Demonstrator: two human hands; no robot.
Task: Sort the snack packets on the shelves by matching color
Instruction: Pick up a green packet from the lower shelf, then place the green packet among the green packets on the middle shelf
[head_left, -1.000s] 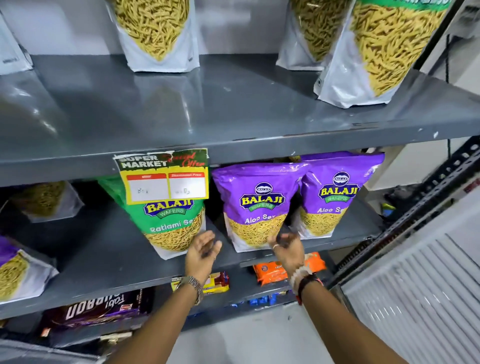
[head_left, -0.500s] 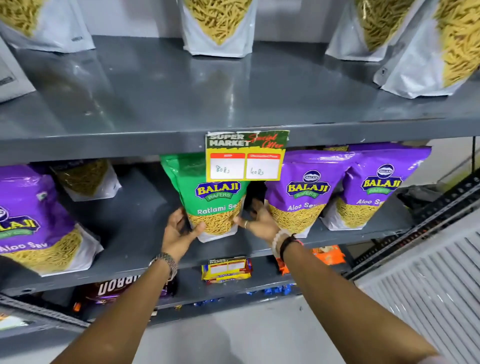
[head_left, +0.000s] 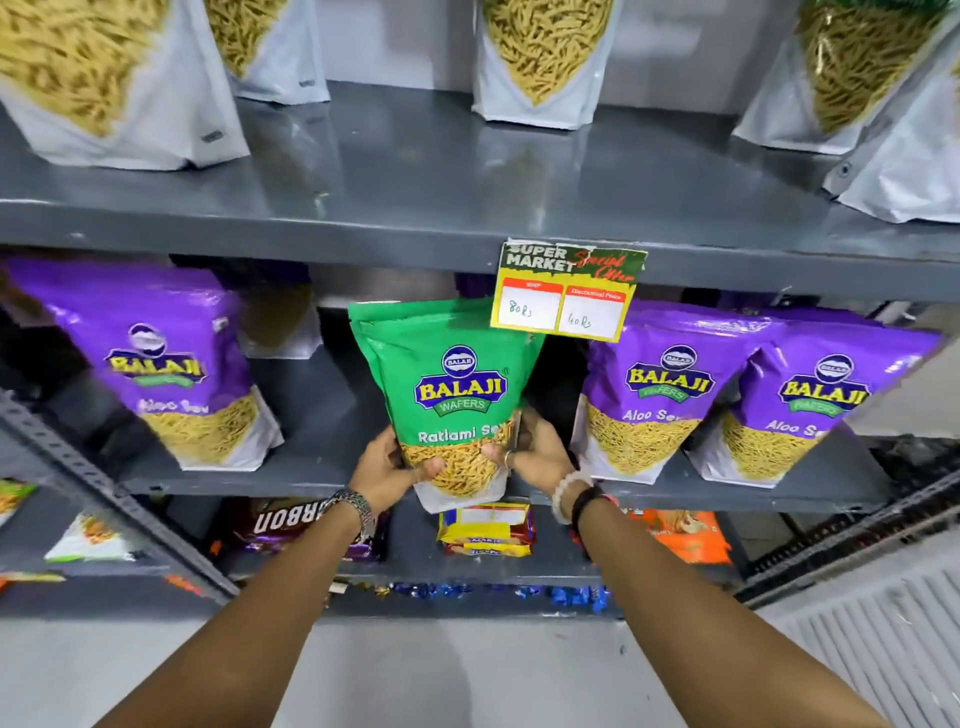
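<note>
Purple Balaji Aloo Sev pouches stand on both sides of my target on the grey metal middle shelf (head_left: 322, 475): one at the left (head_left: 156, 364), two at the right (head_left: 654, 387) (head_left: 815, 402), and a yellow price tag (head_left: 566, 291) hangs just above. My left hand (head_left: 387, 467) and right hand (head_left: 535, 449) have their fingers clamped on the lower corners of the green Balaji Ratlami Sev pouch (head_left: 452, 379), upright at the shelf's front edge. Its clear window shows thin yellow sev sticks.

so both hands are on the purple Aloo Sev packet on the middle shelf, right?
Wrong colour: the head view shows the left hand and right hand gripping the green Ratlami Sev packet. The purple Aloo Sev packets stand untouched beside it.
</note>
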